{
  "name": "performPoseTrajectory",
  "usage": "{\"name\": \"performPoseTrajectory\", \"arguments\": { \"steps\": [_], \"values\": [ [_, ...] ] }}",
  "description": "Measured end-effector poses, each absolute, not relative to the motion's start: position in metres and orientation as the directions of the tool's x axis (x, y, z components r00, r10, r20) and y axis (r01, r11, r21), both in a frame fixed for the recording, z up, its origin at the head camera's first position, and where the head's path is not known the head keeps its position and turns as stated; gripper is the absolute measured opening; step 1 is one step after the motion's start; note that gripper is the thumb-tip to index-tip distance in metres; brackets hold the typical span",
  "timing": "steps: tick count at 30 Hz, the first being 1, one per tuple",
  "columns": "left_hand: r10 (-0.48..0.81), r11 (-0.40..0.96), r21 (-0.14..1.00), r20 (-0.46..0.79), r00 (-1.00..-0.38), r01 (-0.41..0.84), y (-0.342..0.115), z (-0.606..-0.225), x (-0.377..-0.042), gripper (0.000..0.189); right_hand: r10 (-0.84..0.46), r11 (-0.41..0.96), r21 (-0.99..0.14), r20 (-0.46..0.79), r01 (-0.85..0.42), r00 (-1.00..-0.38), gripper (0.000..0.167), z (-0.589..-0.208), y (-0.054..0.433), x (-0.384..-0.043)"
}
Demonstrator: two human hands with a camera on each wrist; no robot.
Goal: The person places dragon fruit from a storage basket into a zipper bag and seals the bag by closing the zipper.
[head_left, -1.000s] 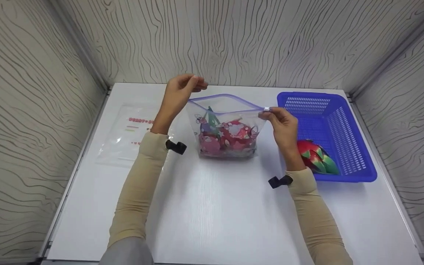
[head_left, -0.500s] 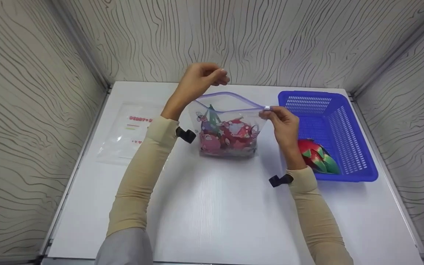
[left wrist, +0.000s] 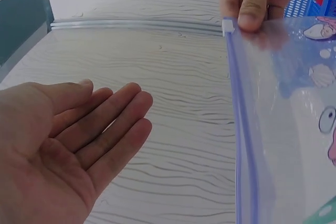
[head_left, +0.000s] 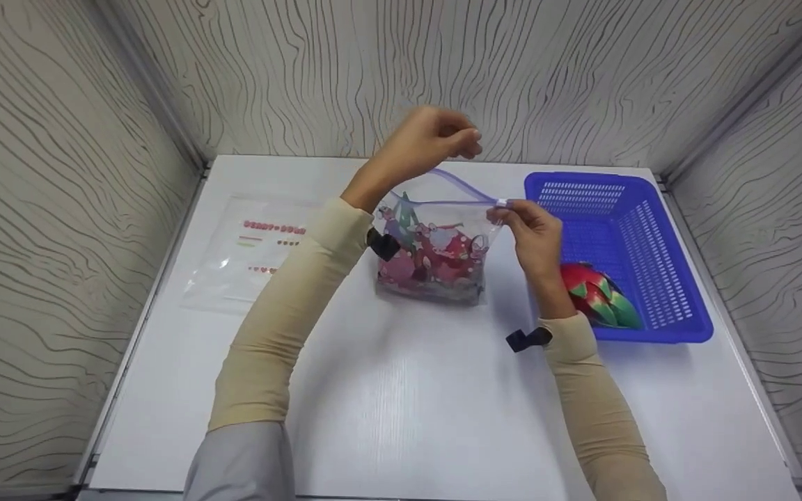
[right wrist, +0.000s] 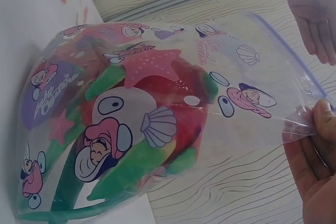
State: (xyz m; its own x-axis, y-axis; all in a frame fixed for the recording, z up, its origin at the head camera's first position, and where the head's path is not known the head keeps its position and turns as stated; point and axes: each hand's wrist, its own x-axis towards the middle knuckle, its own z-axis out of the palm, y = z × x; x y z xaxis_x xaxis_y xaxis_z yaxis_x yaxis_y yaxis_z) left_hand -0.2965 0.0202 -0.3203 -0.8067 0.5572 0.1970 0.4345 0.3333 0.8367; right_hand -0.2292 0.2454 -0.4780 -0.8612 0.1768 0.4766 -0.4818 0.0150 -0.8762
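A clear zip bag (head_left: 436, 264) with cartoon prints stands on the table, red and green items showing through its wall. Its purple zip strip gapes. My right hand (head_left: 537, 233) pinches the bag's top right corner, right beside the white slider (head_left: 502, 202). Over the bag's mouth my left hand (head_left: 429, 142) hovers with loosely bent fingers and nothing in it; its wrist hides the bag's left top corner. In the left wrist view that palm faces the zip strip (left wrist: 241, 129), apart from it. The right wrist view shows the thumb on the film of the corner.
A blue plastic basket (head_left: 651, 335) stands at the right, a red and green toy dragon fruit (head_left: 599, 299) inside it near my right wrist. On the left a flat clear bag (head_left: 227, 243) with red print lies partly behind my left forearm. Wood-patterned panels enclose the table.
My left hand has moved right and up, from beside the bag's left corner to above its mouth. The right hand keeps its pinch almost in place; the bag tilts slightly.
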Motion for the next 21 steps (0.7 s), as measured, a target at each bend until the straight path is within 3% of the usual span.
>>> {"name": "performPoseTrajectory", "arguments": {
  "steps": [8,21],
  "values": [
    [0.660,0.356,0.799,0.152,-0.736,0.484,0.049,-0.324,-0.297,0.025,0.172,0.009,-0.878,0.472,-0.478,-0.865,0.011,-0.479,0.245,-0.229],
    [0.756,0.433,0.648,0.118,-0.644,0.627,0.078,-0.339,-0.298,0.022,0.182,0.108,-0.891,0.454,-0.441,-0.872,0.012,-0.477,0.246,-0.228]
  ]
}}
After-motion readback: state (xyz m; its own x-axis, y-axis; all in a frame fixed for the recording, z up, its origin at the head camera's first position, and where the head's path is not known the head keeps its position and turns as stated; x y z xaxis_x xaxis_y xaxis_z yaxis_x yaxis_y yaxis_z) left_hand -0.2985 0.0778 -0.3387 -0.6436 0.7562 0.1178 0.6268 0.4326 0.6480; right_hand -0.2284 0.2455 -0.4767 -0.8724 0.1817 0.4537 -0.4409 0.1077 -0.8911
